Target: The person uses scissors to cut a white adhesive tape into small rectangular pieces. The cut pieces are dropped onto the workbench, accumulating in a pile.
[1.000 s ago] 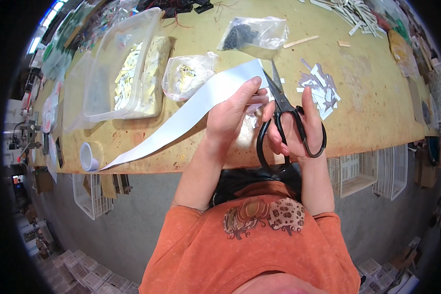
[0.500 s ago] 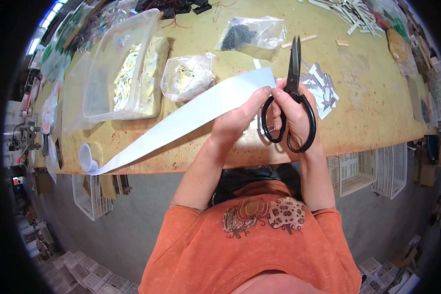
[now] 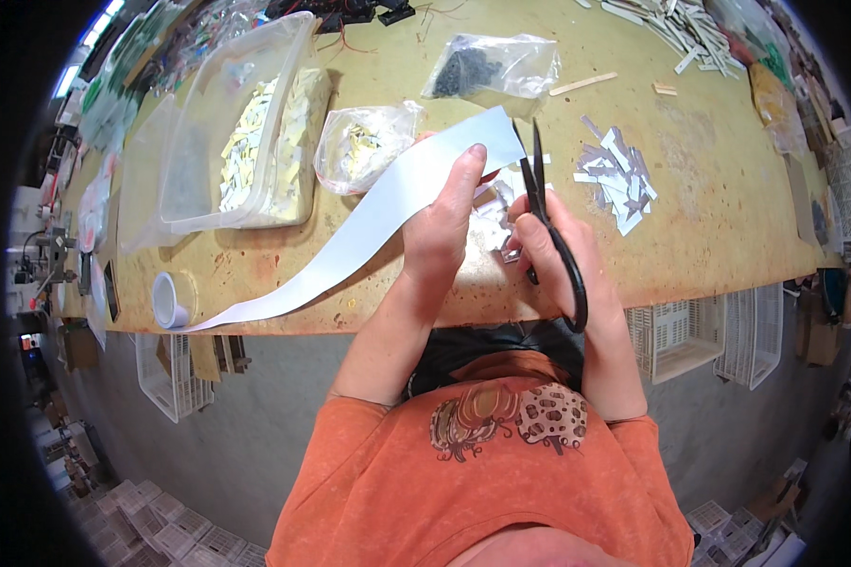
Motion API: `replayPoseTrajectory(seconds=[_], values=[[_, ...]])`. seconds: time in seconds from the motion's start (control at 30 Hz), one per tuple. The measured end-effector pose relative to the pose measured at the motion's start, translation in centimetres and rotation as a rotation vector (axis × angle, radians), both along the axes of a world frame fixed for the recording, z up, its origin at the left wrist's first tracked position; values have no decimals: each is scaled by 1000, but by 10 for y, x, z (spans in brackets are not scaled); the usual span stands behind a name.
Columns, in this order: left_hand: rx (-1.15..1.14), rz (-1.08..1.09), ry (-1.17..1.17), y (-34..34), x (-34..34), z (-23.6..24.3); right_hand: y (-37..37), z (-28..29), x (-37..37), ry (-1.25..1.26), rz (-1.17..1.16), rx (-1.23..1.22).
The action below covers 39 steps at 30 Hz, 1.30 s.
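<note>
My left hand [image 3: 435,227] pinches a long white strip [image 3: 397,203] near its wide end, thumb on top. The strip runs down to a small white roll [image 3: 170,300] at the table's front edge on the left. My right hand [image 3: 563,250] grips black scissors [image 3: 535,175], whose slightly parted blades point away from me beside the strip's end. Small white and silvery pieces [image 3: 492,225] lie beneath my hands, and a loose pile of white and grey cut pieces [image 3: 615,180] is to their right.
A plastic bin [image 3: 236,222] with cream pieces stands left on the worn table [image 3: 709,217]. A bag of small pale pieces [image 3: 355,151], a bag of black parts [image 3: 473,66], loose sticks [image 3: 581,83] and a heap of strips [image 3: 690,38] lie around. Crates [image 3: 681,340] sit below.
Since half a second ago, the strip's end has risen with my left hand and the scissors have swung upright-to-tilted, blades moving left toward the strip, my right hand lower.
</note>
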<state>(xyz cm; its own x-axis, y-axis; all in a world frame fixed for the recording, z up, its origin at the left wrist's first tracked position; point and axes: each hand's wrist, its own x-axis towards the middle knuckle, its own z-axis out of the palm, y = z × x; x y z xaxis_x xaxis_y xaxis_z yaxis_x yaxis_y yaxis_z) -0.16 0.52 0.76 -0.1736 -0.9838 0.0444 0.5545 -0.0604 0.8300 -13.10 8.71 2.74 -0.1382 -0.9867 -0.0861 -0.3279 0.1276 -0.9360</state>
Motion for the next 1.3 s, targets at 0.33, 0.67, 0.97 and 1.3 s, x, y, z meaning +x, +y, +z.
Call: replayPoseTrajectory(seconds=[0.33,0.67,0.97,1.3], values=[[12,-54,-41,-3,2,0,1,0,7,208,3,-36],[-28,-98,-52,-7,3,-8,-3,0,7,327,-2,-62],[-23,-85,-47,-5,1,-7,-3,0,7,321,8,-44],[-24,-101,-60,-7,3,-8,-4,-3,6,328,-7,-44]])
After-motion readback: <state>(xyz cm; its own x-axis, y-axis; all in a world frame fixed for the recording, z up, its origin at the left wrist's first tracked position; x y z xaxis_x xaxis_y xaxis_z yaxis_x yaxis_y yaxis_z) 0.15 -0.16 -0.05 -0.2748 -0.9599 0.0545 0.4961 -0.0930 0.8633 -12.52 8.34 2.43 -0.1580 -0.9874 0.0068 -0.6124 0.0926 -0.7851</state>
